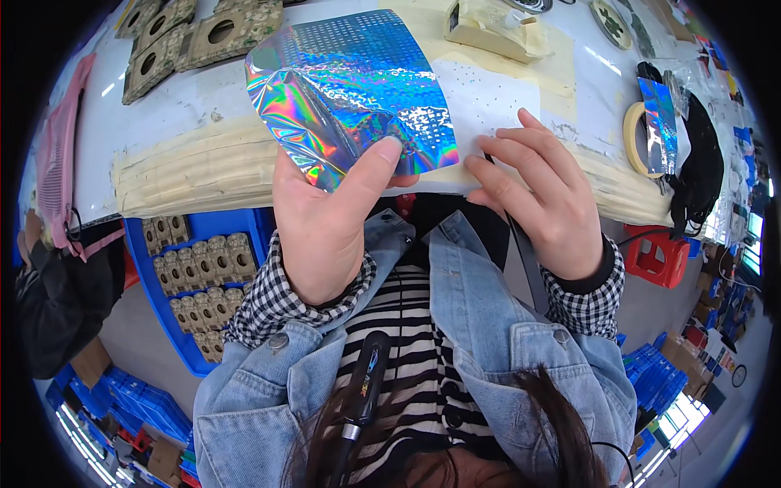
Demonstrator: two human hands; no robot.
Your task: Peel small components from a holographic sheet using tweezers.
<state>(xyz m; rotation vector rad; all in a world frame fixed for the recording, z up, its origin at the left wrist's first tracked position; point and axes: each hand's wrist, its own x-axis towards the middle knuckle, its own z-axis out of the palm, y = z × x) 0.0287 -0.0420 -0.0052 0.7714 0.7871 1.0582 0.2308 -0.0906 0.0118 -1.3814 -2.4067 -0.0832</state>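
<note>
My left hand (325, 220) grips a shiny blue holographic sheet (350, 73) by its near edge, thumb on top. Rows of small cut marks cover the sheet, and its left corner is creased. To its right, my right hand (541, 187) is closed on a slim dark tool (521, 252), which looks like tweezers. The tool's tip shows near the thumb and forefinger, and its long end runs down past the wrist. Beyond that hand, a white paper (488, 93) dotted with tiny specks lies on the table.
Camouflage-patterned housings (220, 37) with round holes lie at the far left. A blue tray (191, 350) below the table's edge holds several more. At right are a tape roll (633, 138), a second holographic piece (657, 114) and a red stool (657, 259). Another person's dark sleeve (69, 301) shows at left.
</note>
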